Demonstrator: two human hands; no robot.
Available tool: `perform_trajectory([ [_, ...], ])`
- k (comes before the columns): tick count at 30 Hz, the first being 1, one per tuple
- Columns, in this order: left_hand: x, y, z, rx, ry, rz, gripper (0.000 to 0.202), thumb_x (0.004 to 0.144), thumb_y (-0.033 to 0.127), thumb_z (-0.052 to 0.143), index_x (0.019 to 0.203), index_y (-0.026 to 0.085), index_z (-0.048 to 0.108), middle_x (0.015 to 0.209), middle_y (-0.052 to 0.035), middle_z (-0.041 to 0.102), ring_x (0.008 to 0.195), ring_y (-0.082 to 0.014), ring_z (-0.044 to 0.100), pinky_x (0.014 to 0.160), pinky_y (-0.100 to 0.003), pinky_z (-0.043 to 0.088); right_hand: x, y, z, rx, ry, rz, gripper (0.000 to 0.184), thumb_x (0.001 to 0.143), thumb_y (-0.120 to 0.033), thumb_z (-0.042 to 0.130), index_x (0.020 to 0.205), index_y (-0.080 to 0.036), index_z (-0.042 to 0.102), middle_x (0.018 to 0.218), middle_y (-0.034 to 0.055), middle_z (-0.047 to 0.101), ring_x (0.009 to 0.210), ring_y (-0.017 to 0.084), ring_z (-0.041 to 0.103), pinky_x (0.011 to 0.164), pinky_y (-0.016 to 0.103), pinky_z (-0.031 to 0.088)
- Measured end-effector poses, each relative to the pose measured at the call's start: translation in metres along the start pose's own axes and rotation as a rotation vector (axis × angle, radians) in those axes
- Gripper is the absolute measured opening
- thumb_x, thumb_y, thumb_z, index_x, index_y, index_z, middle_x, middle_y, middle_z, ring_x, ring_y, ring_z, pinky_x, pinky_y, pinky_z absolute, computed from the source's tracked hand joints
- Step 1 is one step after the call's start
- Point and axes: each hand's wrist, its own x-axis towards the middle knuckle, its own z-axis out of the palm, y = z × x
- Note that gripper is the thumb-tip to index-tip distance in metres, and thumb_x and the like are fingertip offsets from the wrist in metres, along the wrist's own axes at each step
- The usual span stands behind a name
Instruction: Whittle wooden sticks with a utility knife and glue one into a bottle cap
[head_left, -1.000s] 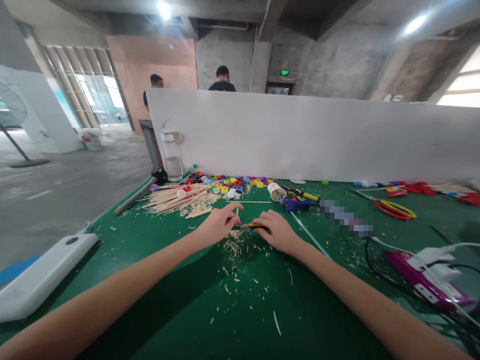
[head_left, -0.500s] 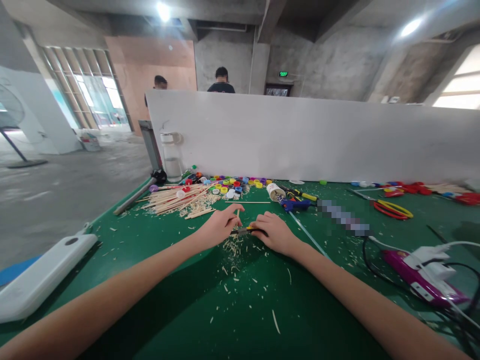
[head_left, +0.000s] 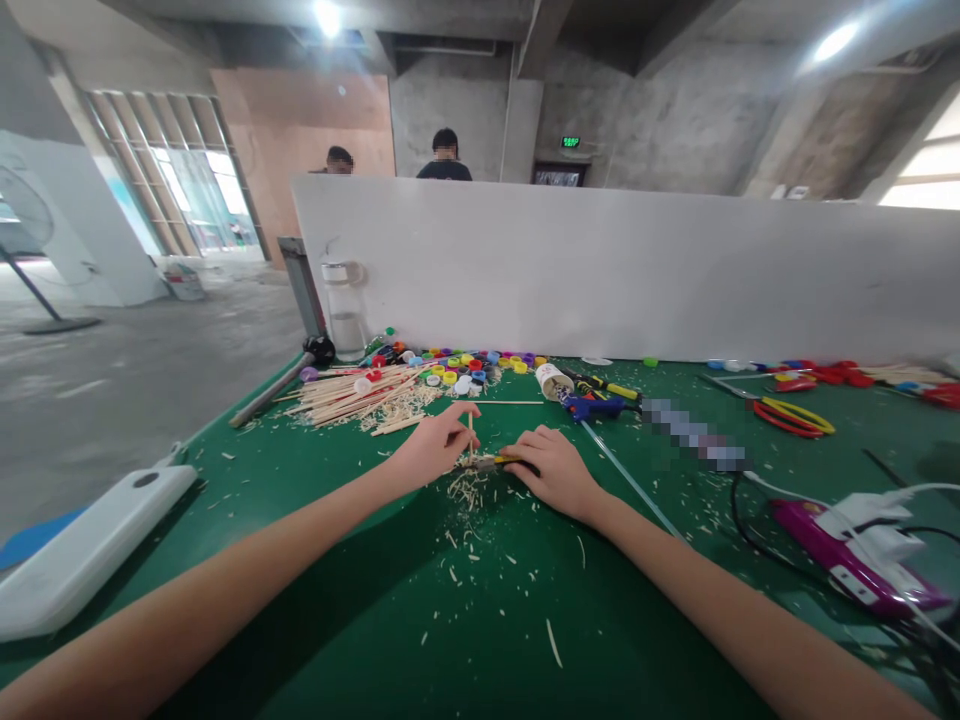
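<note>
My left hand [head_left: 435, 445] pinches a thin wooden stick [head_left: 471, 432] and holds it nearly upright on the green table [head_left: 360, 600]. My right hand [head_left: 553, 468] is closed round a small yellow-and-black utility knife [head_left: 495, 461], whose blade meets the foot of the stick. A heap of pale wood shavings [head_left: 465, 492] lies just below the two hands.
A pile of wooden sticks [head_left: 352, 392] and coloured bottle caps [head_left: 465, 366] lie at the back left. A blue glue gun [head_left: 592, 406], yellow-and-red scissors [head_left: 795, 416], a purple device [head_left: 855, 560] with cables and a white power bank [head_left: 82, 550] surround the hands. A white partition [head_left: 637, 270] stands behind, with two people beyond it.
Both hands stay together at the stick and knife with only small shifts. One person behind the partition has moved a little to the right.
</note>
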Motion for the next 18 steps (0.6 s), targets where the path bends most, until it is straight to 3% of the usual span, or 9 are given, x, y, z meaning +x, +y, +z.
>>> perform_trajectory([
  [6, 0.001, -0.004, -0.001, -0.007, 0.033, -0.017, 0.026, 0.089, 0.037, 0.041, 0.110, 0.022, 0.046, 0.079, -0.0026, 0.073, 0.058, -0.0123, 0.057, 0.055, -0.023, 0.040, -0.001, 0.000, 0.001, -0.003, 0.045, 0.039, 0.027, 0.096, -0.035, 0.046, 0.104, -0.022, 0.068, 0.090, 0.0063, 0.064, 0.082, 0.020, 0.046, 0.071, 0.033, 0.033],
  [13, 0.000, -0.004, -0.001, 0.015, 0.025, 0.007, 0.024, 0.091, 0.037, 0.039, 0.109, 0.023, 0.047, 0.076, -0.0009, 0.072, 0.050, -0.0096, 0.049, 0.051, -0.022, 0.034, 0.007, 0.004, -0.002, -0.015, -0.031, -0.018, 0.024, 0.096, -0.033, 0.048, 0.103, -0.023, 0.069, 0.083, 0.0048, 0.060, 0.078, 0.019, 0.042, 0.066, 0.032, 0.028],
  [18, 0.000, -0.001, 0.001, 0.017, 0.014, 0.032, 0.025, 0.091, 0.032, 0.039, 0.112, 0.022, 0.048, 0.079, -0.0021, 0.073, 0.054, -0.0106, 0.055, 0.054, -0.023, 0.037, 0.010, 0.003, -0.004, -0.036, -0.072, -0.046, 0.023, 0.095, -0.032, 0.049, 0.101, -0.023, 0.069, 0.082, 0.0046, 0.059, 0.076, 0.018, 0.041, 0.064, 0.031, 0.025],
])
